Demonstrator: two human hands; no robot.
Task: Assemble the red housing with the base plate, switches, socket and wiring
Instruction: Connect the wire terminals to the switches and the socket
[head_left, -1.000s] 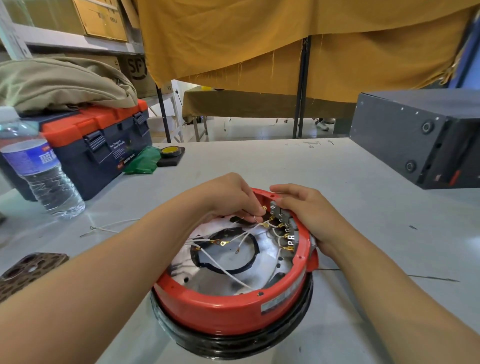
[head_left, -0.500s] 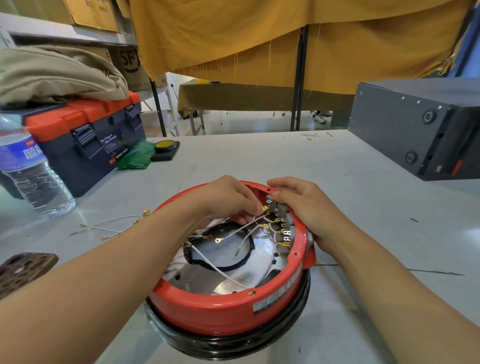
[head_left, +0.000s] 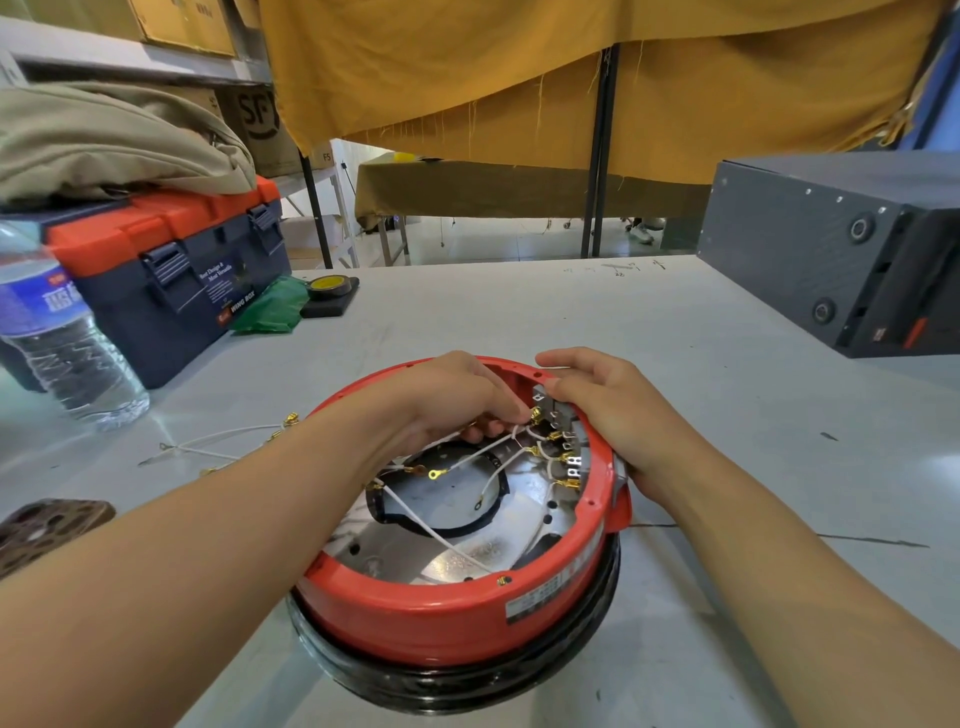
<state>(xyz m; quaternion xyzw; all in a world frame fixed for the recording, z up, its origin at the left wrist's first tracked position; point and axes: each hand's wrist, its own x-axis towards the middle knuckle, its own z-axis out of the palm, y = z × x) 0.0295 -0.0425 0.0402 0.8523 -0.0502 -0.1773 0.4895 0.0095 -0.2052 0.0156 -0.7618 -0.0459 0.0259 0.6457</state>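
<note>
The round red housing lies upside down on the grey table, on a black ring. Inside it shows a shiny metal base plate crossed by white wires with gold terminals. A grey switch and socket block sits at the inner right wall. My left hand reaches into the housing and pinches a white wire's gold terminal at the top of that block. My right hand grips the right rim, fingers curled over the block from outside.
Loose white wires with terminals lie left of the housing. A water bottle, a blue and orange toolbox, a green cloth and a tape roll stand at the left. A dark box stands right, a brown plate at the near left.
Both hands stay at the switch block; my left fingers shifted slightly along the terminals. The camera tilted, so the housing sits a little lower left in view.
</note>
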